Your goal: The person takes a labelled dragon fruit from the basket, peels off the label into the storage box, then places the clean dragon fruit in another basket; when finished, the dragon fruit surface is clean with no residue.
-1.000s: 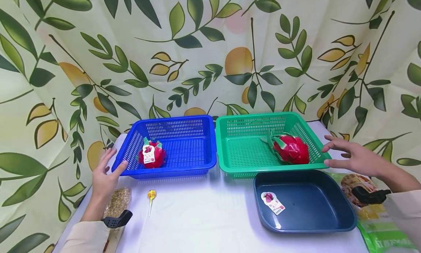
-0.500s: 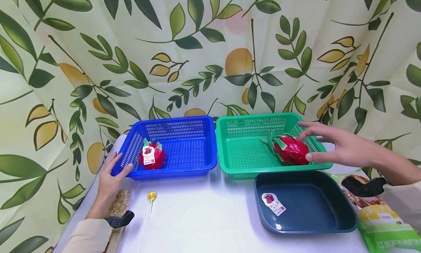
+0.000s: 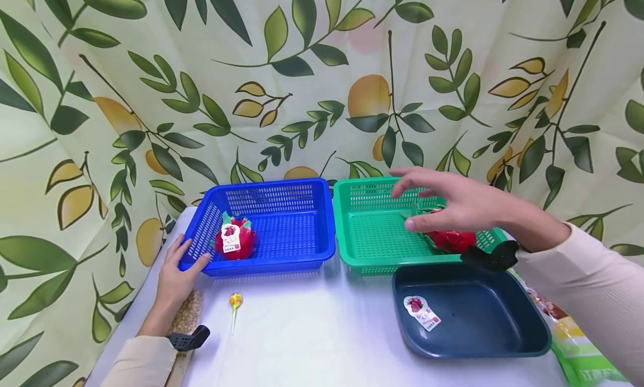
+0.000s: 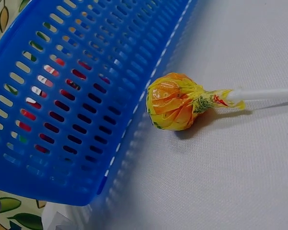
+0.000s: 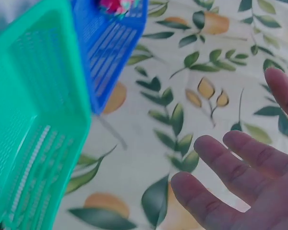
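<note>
My left hand (image 3: 176, 276) is at the near left corner of the blue basket (image 3: 282, 262), thumb and fingers spread at its rim. Inside that basket lies a red dragon fruit (image 3: 245, 242) with a white label. Over the green basket (image 3: 369, 261) my right hand (image 3: 453, 201) hovers with its fingers apart and nothing in them. A second dragon fruit (image 3: 455, 241) lies in the green basket, partly hidden by the right hand and wrist. A lollipop (image 4: 175, 100) in a yellow and orange wrapper lies just before the blue basket.
A dark blue tub (image 3: 478, 320) with a dragon fruit label (image 3: 421, 313) stands before the green basket. At the right edge is a green and yellow bag (image 3: 578, 348), partly behind the sleeve. A bag of beige grains (image 3: 188, 314) lies under the left forearm. Leaf-patterned cloth hangs behind.
My right hand has moved left, from the green basket's right side to above it, past the dragon fruit. My left hand has shifted slightly right at the blue basket's corner.
</note>
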Demonstrator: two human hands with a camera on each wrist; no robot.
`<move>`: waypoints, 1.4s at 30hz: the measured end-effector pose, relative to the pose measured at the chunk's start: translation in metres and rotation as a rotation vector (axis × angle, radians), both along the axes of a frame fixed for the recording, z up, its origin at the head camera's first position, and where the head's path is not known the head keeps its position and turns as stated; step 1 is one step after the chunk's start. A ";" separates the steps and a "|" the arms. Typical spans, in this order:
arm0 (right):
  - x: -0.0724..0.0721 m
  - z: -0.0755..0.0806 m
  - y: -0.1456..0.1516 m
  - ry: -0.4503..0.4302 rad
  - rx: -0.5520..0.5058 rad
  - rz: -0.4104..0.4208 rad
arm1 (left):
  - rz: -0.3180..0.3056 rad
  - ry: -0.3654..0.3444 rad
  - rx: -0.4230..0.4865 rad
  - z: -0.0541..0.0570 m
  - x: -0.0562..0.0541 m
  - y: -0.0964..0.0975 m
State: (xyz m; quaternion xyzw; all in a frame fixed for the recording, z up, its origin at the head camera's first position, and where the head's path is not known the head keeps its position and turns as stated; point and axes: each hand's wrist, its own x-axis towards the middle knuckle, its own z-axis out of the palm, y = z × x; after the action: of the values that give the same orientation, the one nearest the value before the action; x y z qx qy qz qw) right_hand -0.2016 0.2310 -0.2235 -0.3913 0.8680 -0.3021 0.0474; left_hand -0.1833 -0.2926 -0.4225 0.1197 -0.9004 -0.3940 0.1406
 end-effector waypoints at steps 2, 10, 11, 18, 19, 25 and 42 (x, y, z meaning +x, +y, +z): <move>-0.006 0.001 -0.013 -0.019 -0.016 0.022 | -0.004 0.001 0.003 -0.001 0.000 0.000; -0.040 -0.003 -0.077 -0.124 -0.045 0.123 | -0.004 0.017 0.030 -0.004 0.000 -0.001; -0.045 -0.004 -0.085 -0.128 -0.042 0.125 | -0.005 0.019 0.034 -0.004 0.000 -0.001; -0.078 -0.024 -0.143 -0.126 -0.004 0.170 | -0.008 0.030 0.058 -0.001 0.001 0.000; -0.082 -0.028 -0.151 -0.125 0.004 0.178 | -0.005 0.028 0.060 -0.001 0.001 0.000; -0.100 -0.050 -0.193 -0.156 0.064 0.178 | 0.001 0.030 0.068 -0.002 0.001 0.003; -0.148 -0.114 -0.279 -0.210 0.207 0.171 | -0.004 0.037 0.095 -0.004 -0.002 0.002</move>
State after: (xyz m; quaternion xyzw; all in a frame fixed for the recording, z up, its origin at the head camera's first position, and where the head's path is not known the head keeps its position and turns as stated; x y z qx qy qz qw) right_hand -0.3494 -0.0478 -0.3376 -0.4229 0.8482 -0.2454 0.2035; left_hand -0.1851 -0.2904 -0.4263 0.1171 -0.8782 -0.4386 0.1503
